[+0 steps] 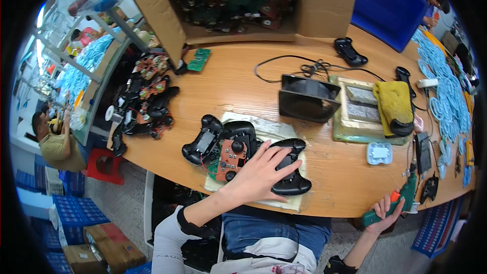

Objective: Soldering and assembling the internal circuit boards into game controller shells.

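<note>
My left hand (256,175) lies spread and flat, its fingertips on a black game controller shell (294,185) at the right of a pale work pad (276,128). Left of that hand sits an opened controller: a brown-red circuit board (231,158) with two black thumbsticks, joined by thin red wires to a black shell half (204,144). Part of the board is hidden under my hand. At the table's front right edge my right hand (384,213) is closed round the green handle of a soldering gun (407,191) with an orange trigger. Its tip points away from me.
A cardboard box (324,2) of circuit boards and a blue bin (388,7) stand at the back. A black fan (309,99), a yellow cloth (394,106) and a small clear box (379,153) lie rightward. Controller parts (147,99) pile at left.
</note>
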Available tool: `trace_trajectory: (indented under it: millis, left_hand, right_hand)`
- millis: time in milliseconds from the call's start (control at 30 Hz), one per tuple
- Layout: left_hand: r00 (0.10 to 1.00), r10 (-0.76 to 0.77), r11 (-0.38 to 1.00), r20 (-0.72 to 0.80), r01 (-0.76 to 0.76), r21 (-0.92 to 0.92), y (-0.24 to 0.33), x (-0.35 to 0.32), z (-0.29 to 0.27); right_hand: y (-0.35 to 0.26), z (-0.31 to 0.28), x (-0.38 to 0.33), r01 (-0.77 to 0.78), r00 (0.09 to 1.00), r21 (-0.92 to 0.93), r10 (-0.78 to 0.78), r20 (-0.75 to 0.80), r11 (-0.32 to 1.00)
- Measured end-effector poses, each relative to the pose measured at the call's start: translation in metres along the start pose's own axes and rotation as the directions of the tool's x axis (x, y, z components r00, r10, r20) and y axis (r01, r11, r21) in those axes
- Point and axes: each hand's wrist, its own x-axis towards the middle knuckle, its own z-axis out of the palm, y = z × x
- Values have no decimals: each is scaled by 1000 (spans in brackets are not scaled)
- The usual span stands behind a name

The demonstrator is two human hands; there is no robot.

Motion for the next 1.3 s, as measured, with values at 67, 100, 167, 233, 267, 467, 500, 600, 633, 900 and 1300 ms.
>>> trace_trajectory:
  millis: [67, 100, 167, 233, 267, 467, 500, 600, 633, 900, 1300]
  left_hand:
    - [997, -76, 995, 9, 75, 62, -12, -13, -13]
    - [992, -123, 989, 15, 121, 87, -16, -20, -21]
    - [983, -186, 965, 5, 181, 191, -22, -33, -29]
    - [987, -156, 972, -36, 160, 174, -21, -41, -48]
    - [991, -113, 981, -73, 123, 149, -23, -46, -56]
    - [811, -356, 865, -464, 474, 165, -153, -101, -116]
    - [739, -410, 799, -534, 573, 180, -175, -114, -131]
    - [732, -557, 653, -393, 678, 338, -244, -148, -141]
    - [679, -661, 612, -319, 734, 295, -256, -146, -140]
    - [676, -527, 785, -514, 619, 9, -290, -144, -130]
    - [577, -678, 547, -457, -21, -837, -141, -123, -249]
  right_hand:
    - [-2, 0, -1, -5, 1000, -11, 6, 12, 1000]
    - [-2, 0, -1, -10, 1000, -9, 10, 20, 1000]
    - [-1, 0, -1, 6, 1000, -23, -6, -1, 1000]
    - [0, 0, 0, 14, 1000, -46, -14, -7, 999]
    - [1, 1, -1, 11, 1000, -42, -11, -1, 999]
    - [1, 4, -3, 66, 994, -109, -74, -78, 992]
    - [2, 4, -2, 57, 994, -98, -66, -89, 994]
    - [6, 8, 0, 50, 991, -99, -61, -117, 994]
    - [6, 8, 0, 50, 988, -113, -65, -137, 992]
    - [1, -1, -2, 27, 999, -111, -28, -14, 993]
    - [7, 11, -2, 85, 989, -104, -97, -114, 991]
